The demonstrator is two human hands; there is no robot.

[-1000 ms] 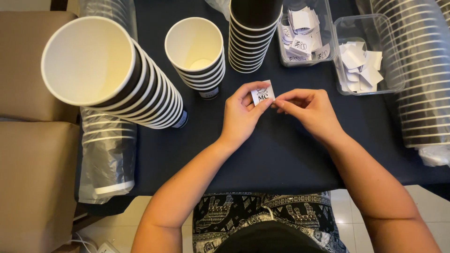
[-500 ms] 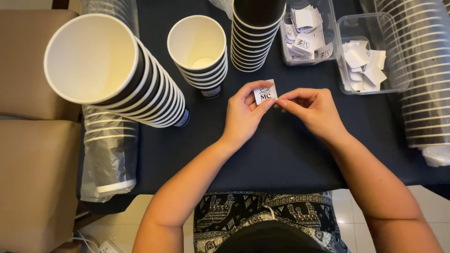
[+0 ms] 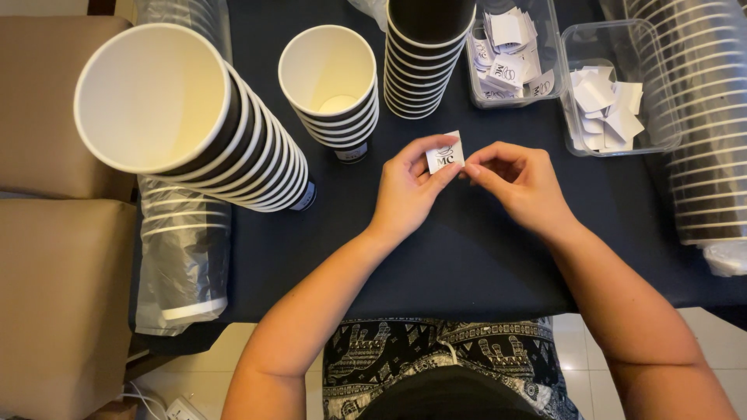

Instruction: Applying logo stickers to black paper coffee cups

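Observation:
A small white square sticker with a dark printed mark is pinched between the fingers of my left hand. My right hand meets it from the right, fingertips touching the sticker's right edge. Both hands hover over the dark tabletop. Just beyond them stand two stacks of paper cups with black outsides and white insides: a short one and a taller one. A big tilted stack leans at the left.
Two clear plastic tubs sit at the back right, one with printed stickers, one with blank white backing pieces. Bagged cup stacks lie at the left and right table edges. Tan cushions flank the left.
Both hands and the sticker stay almost where they were; the sticker has tilted slightly and my right fingertips have closed in on its edge.

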